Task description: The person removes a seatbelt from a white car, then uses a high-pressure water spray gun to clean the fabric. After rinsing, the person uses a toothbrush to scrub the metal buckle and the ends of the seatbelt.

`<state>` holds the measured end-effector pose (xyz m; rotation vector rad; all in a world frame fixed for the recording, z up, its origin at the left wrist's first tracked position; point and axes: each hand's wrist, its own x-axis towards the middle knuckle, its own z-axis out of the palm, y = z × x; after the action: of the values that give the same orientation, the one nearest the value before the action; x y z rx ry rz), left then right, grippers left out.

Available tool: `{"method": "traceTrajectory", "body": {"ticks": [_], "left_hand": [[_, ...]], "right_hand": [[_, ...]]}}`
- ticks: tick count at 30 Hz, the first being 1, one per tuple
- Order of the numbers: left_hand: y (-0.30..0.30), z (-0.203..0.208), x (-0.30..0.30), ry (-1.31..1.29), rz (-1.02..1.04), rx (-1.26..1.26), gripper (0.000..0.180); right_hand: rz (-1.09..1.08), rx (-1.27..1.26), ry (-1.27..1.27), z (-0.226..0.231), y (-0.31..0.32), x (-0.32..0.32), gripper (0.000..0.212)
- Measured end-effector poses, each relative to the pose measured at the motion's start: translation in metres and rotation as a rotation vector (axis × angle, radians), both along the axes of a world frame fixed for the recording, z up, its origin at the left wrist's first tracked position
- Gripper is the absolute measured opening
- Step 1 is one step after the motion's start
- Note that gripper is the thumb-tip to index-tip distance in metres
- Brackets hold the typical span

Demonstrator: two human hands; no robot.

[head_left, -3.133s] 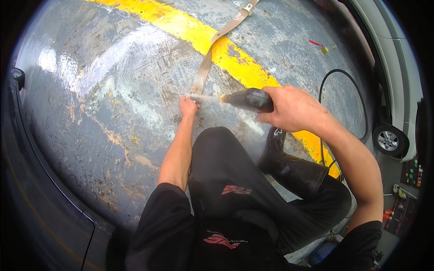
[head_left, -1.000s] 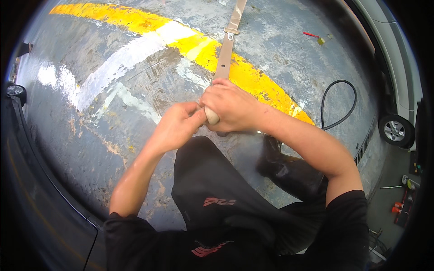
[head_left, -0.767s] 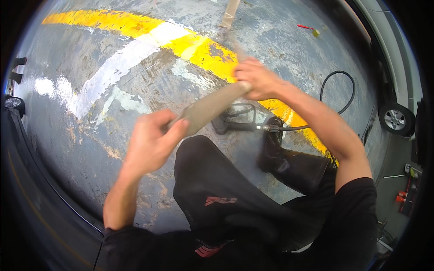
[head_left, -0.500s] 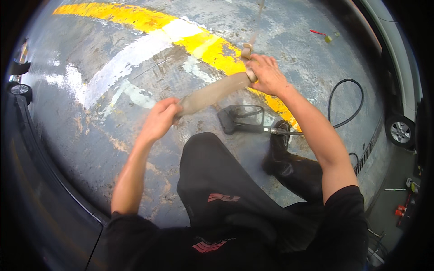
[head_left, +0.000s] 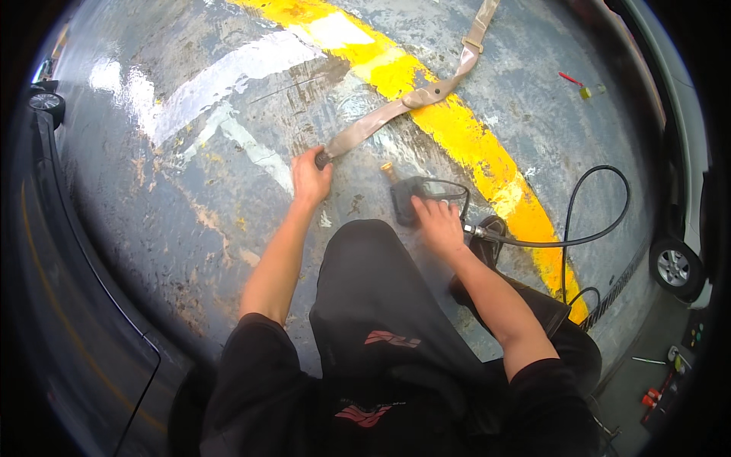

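On the grey floor at twelve o'clock, the yellow stripe passes under the tan strap — left hand clenched on its end; right hand, earlier on the strap, now grasps the dark air tool.

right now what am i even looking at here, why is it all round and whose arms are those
The picture comes from a wide fisheye camera worn on a person's head, looking down, which is why straight lines bend toward the rim. The two bare forearms coming in from below belong to that person, who crouches in dark clothes on a worn grey floor with a curved yellow painted stripe.

The left hand grips the near end of a long tan strap, like a seat belt, which runs away across the stripe. The right hand rests on a dark hand tool lying on the floor; a black hose loops off from it to the right. A small red item lies farther off, and a car wheel shows at the right edge.
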<state>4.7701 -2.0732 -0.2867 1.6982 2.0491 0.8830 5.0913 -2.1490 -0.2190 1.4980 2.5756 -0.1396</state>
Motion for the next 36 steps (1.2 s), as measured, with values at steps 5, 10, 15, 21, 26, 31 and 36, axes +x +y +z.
{"method": "traceTrajectory", "body": {"ticks": [5, 10, 15, 21, 26, 31, 36], "left_hand": [[0.005, 0.001, 0.002, -0.232, 0.040, -0.091, 0.035], [0.021, 0.001, 0.030, -0.306, 0.037, -0.001, 0.034], [0.020, -0.006, 0.039, -0.357, -0.001, 0.071, 0.033], [0.016, -0.009, 0.053, -0.437, 0.095, 0.062, 0.031], [0.014, -0.009, 0.052, -0.450, 0.116, 0.026, 0.032], [0.015, -0.017, 0.050, -0.416, 0.115, 0.025, 0.033], [0.016, -0.019, 0.054, -0.425, 0.116, 0.026, 0.033]], "right_hand": [[-0.167, -0.191, 0.123, 0.027, 0.020, -0.016, 0.073], [-0.134, -0.244, -0.027, 0.126, 0.065, -0.013, 0.066], [-0.098, -0.121, 0.085, 0.200, 0.103, 0.000, 0.057], [-0.296, -0.155, -0.135, 0.276, 0.118, -0.051, 0.049], [-0.316, -0.358, -0.220, 0.306, 0.103, -0.068, 0.046], [-0.385, -0.484, -0.230, 0.315, 0.106, -0.091, 0.045], [-0.358, -0.474, -0.268, 0.303, 0.105, -0.099, 0.043]]}}
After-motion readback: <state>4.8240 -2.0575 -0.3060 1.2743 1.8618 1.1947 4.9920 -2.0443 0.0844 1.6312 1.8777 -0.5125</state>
